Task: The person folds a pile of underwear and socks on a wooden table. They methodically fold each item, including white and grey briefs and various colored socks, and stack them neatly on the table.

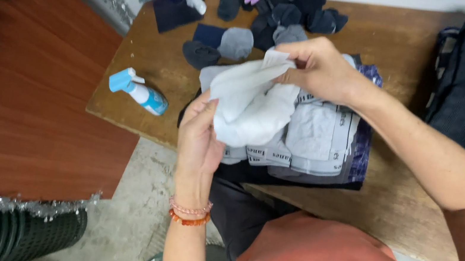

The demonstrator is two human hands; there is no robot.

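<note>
Left hand (199,135) – fingers closed on the lower edge of a white cloth (250,106). Right hand (318,67) pinches its upper edge – above folded grey garments (318,139) on the wooden table (411,46).

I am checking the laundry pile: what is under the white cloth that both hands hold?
Under the white cloth lies a stack of folded grey underwear on the wooden table. The cloth covers the stack's left part.

Over a wooden table (152,57), the left hand (199,135) and right hand (318,67) grip a white cloth (250,106) between them, above stacked grey underwear (318,139). Rolled dark socks (286,15) lie beyond, a spray bottle (139,91) nearby.
</note>
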